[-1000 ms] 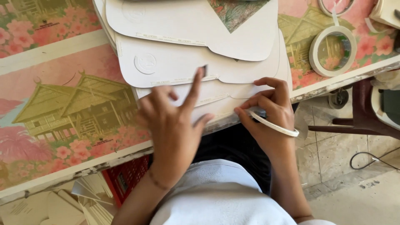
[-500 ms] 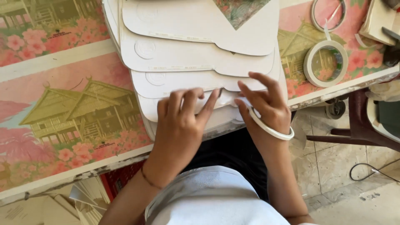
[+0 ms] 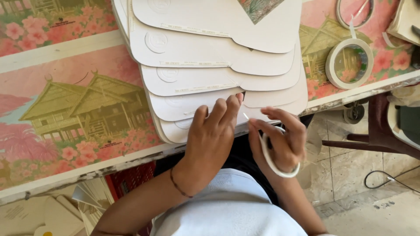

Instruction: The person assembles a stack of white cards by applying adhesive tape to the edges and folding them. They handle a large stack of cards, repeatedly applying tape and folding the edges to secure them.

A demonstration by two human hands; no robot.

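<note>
A fanned stack of white die-cut cardboard sheets (image 3: pixel 210 65) lies on the table, edges stepped toward me. My left hand (image 3: pixel 212 137) rests flat on the nearest sheets, fingers together pressing them near the table's front edge. My right hand (image 3: pixel 280 140) hovers just right of it, with a white roll of tape (image 3: pixel 274 161) hanging around its fingers and a thin strip of tape pinched between thumb and forefinger, its end pointing at the sheets.
The table (image 3: pixel 65 109) carries a pink and gold cloth printed with houses and flowers. Two more tape rolls (image 3: pixel 349 63) lie at the right. A dark chair (image 3: pixel 380 140) and a cable stand on the tiled floor; a red crate (image 3: pixel 131 181) sits under the table.
My left hand went from pointing with one finger to lying flat on the sheets. My right hand lifted off the stack's edge and now pinches a tape strip.
</note>
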